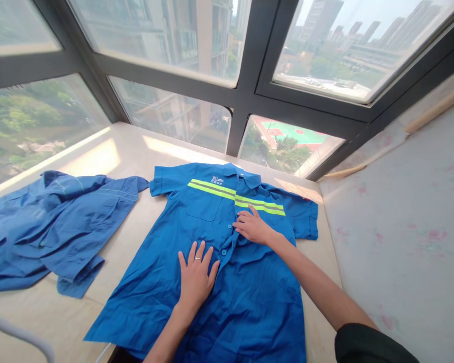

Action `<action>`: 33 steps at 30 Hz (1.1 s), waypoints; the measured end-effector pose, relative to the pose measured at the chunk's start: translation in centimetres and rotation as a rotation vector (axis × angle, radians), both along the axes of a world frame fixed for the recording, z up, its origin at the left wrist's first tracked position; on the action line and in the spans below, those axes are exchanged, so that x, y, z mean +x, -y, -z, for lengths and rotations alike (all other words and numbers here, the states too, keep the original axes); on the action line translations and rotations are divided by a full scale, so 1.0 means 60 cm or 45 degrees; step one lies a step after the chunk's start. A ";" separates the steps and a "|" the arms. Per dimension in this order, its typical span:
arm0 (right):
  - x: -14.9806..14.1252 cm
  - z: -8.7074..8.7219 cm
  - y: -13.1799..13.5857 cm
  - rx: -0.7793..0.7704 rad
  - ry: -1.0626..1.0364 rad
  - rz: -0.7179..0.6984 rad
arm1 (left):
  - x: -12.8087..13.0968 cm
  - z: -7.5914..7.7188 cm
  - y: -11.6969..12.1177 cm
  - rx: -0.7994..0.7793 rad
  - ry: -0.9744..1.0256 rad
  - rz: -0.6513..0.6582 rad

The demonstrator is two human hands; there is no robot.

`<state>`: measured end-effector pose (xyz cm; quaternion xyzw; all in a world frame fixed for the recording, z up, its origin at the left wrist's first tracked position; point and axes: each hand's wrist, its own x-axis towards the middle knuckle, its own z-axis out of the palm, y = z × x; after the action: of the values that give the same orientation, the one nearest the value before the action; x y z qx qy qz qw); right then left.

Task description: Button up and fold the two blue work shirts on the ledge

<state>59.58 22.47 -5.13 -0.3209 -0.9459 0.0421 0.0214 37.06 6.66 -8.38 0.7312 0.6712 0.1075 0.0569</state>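
A blue short-sleeved work shirt (181, 242) lies spread front side up, its collar toward the window. A yellow-green reflective stripe crosses its chest. My left hand (197, 272), with a ring on one finger, rests flat on the shirt's front beside the button placket, fingers spread. On the other side, my right hand (251, 225) touches the placket edge below the stripe; its fingers are bent, and whether they pinch the cloth I cannot make out. Two buttons (224, 252) show between the hands.
At the left, another blue garment (60, 227) lies crumpled on the pale window ledge (132, 143). Framed windows (245, 96) rise behind the shirt, and a papered wall (401, 237) stands at the right. A white curved tube (18, 333) shows at the lower left.
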 end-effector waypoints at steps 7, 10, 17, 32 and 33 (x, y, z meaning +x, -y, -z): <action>0.069 -0.014 0.042 0.212 -0.079 0.027 | 0.042 -0.066 -0.072 -0.121 0.158 -0.213; 0.087 -0.005 0.066 0.266 -0.122 0.061 | 0.056 -0.067 -0.108 -0.127 0.294 -0.079; 0.094 0.011 0.088 0.324 -0.144 0.137 | 0.088 -0.025 -0.154 -0.210 0.517 0.254; 0.044 0.027 0.071 0.227 -0.316 0.132 | 0.090 0.022 -0.160 -0.082 0.899 -0.065; 0.039 0.028 0.069 0.225 -0.332 0.130 | 0.088 0.020 -0.163 -0.092 0.908 -0.087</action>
<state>61.89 18.35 -6.81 -0.3570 -0.9177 -0.0011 0.1743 42.33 16.43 -9.58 0.6224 0.6365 0.3341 0.3097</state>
